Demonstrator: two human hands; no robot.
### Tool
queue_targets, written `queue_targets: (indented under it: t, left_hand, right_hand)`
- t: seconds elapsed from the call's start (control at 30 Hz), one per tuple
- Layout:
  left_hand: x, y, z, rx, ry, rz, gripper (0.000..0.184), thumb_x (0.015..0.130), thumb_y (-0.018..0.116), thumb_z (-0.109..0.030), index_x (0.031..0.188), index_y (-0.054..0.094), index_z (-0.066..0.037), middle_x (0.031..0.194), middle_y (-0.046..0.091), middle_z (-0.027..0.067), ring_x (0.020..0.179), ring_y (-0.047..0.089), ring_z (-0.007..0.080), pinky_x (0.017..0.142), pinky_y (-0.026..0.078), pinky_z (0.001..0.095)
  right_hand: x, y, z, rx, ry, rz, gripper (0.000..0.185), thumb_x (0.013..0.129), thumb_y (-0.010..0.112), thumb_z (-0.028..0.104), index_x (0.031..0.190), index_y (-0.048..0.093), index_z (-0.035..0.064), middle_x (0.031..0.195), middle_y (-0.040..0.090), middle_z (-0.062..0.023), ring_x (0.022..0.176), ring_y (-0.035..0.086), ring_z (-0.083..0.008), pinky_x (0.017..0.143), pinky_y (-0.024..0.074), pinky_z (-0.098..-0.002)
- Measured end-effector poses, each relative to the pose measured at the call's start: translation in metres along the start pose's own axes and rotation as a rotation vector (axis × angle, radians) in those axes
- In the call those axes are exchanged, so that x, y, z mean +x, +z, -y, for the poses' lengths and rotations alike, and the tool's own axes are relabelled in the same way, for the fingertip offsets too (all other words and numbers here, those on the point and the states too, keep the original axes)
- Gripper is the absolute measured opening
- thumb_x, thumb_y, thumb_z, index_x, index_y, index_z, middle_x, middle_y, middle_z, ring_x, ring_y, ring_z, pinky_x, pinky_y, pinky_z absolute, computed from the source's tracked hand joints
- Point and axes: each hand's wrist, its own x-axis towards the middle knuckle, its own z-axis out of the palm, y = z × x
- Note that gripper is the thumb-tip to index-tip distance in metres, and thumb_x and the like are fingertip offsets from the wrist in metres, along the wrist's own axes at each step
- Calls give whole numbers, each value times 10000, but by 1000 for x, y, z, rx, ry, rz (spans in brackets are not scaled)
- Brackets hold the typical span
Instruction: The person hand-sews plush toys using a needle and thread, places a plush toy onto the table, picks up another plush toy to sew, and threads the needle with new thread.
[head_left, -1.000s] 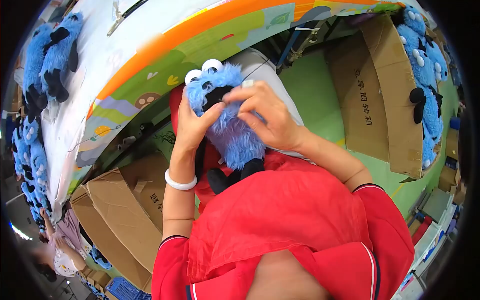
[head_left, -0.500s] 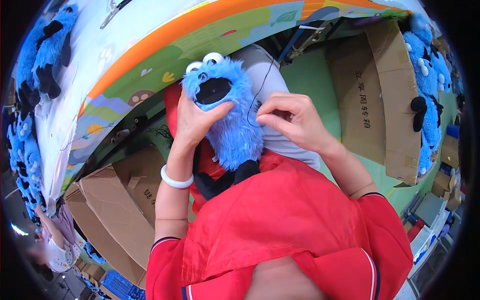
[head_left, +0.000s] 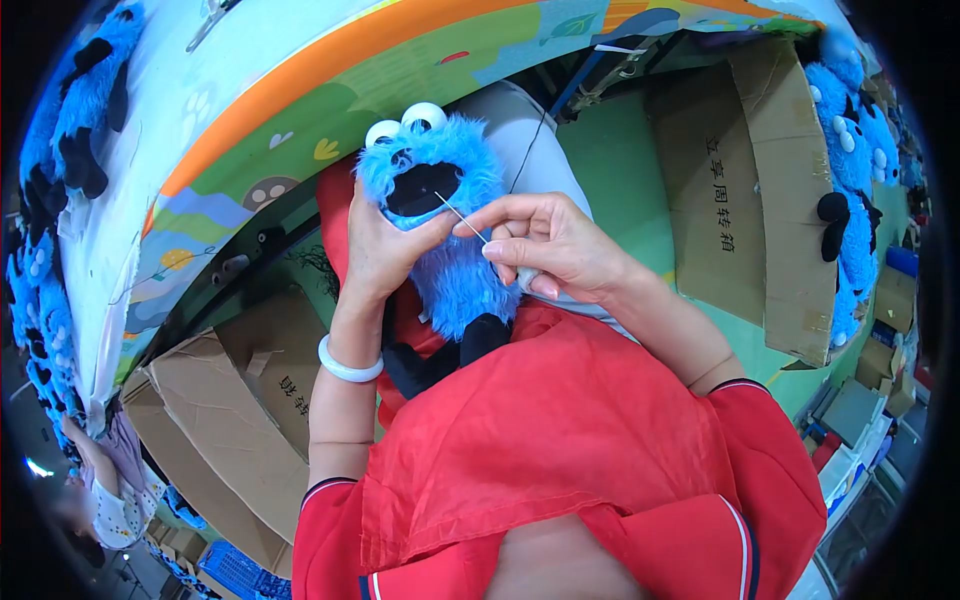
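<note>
A blue furry plush toy with big white eyes, a black mouth and black feet lies over my lap, its head up. My left hand, with a white bangle at the wrist, is wrapped round the toy's side, thumb below the mouth. Between the thumb and fingers of my right hand is a thin metal needle, whose tip points at the mouth's lower part. Something pale shows under the right fingers. A dark thread runs up behind the toy's right side.
Blue plush toys lie on the white table at the left. An open cardboard box at the right holds more plush toys. Another carton stands lower left, near a co-worker and a blue crate.
My right hand first drew away to the right with thread, then came back to the toy's mouth with the needle now visible. The mouth looks more open than at first.
</note>
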Motion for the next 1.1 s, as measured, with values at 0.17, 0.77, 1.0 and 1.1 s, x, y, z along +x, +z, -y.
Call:
queue_targets:
  t: [0.17,0.77,1.0,1.1]
  left_hand:
    - [-1,-2,5,22,16,-18,618,607,807,-162,1131,519,-4,1029,630,143,893,622,255,812,490,326]
    - [-19,13,11,263,226,-119,669,588,811,-176,1140,488,17,1112,521,179,958,529,297,859,433,375]
    - [-16,-9,-8,150,284,11,467,718,722,-245,1043,525,25,1005,496,152,852,477,252,767,408,334]
    - [-7,-9,-23,106,243,56,365,780,669,-262,975,545,20,930,502,129,789,464,223,717,398,306]
  right_hand:
    - [2,1,2,44,16,24,204,854,605,28,1054,624,-9,599,586,-68,373,395,-31,310,299,-133]
    - [-8,18,-13,160,36,-146,186,852,618,62,1022,592,-8,634,598,-74,353,406,-38,303,295,-126]
    - [-27,17,-8,48,20,-214,122,847,630,56,944,581,-1,655,603,-78,380,445,-45,315,330,-135]
    - [-34,18,-8,5,-10,-220,114,847,631,46,934,576,-2,666,605,-79,391,456,-48,322,341,-137]
